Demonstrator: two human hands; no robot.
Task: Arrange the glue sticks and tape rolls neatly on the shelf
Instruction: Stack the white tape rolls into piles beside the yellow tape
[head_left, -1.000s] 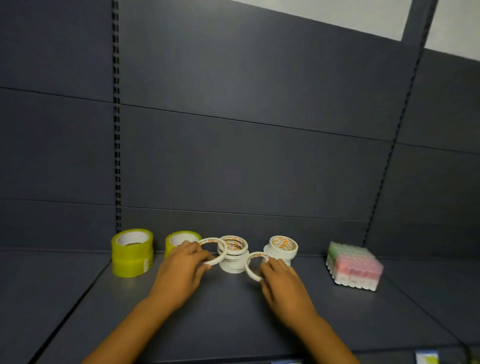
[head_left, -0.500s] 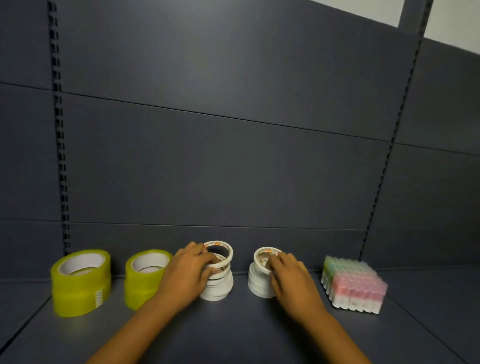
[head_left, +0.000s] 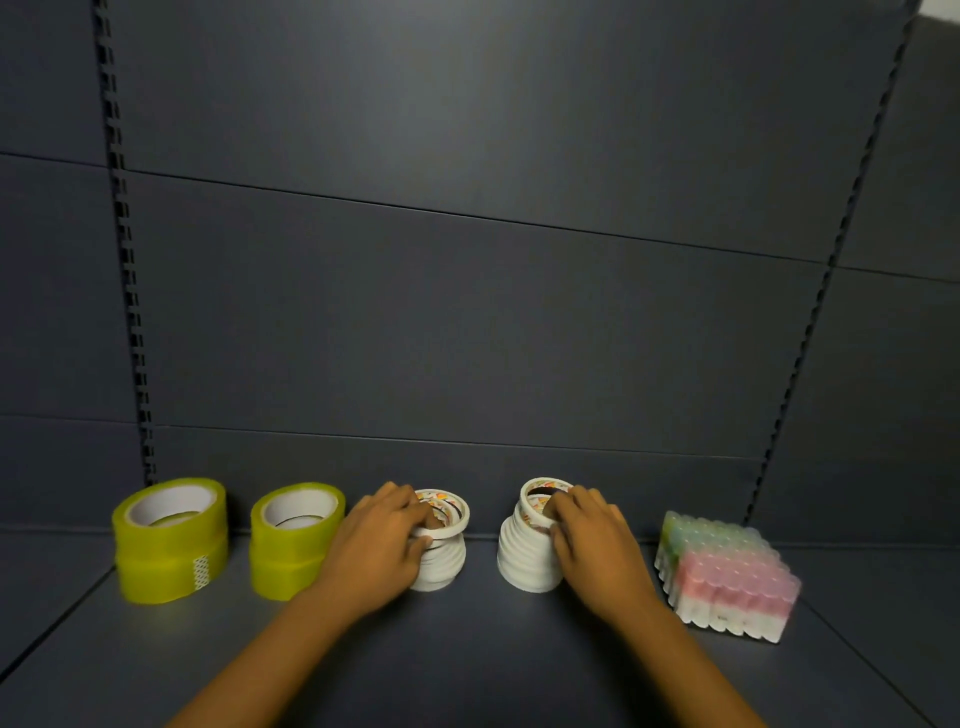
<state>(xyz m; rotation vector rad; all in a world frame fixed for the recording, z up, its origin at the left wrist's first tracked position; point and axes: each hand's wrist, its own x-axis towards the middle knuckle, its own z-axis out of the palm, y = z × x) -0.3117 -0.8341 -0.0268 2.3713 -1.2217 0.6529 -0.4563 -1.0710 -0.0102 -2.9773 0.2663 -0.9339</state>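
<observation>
My left hand (head_left: 382, 545) pinches the top ring of the left stack of white tape rolls (head_left: 439, 551); my right hand (head_left: 592, 540) curls round the top of the right stack (head_left: 524, 551), both mid-shelf near the back edge. Both top rings sit crooked, so squaring them remains. The yellow tape rolls (head_left: 171, 540) to the left and the glue sticks (head_left: 727, 577) to the right look placed on the shelf (head_left: 467, 665).
</observation>
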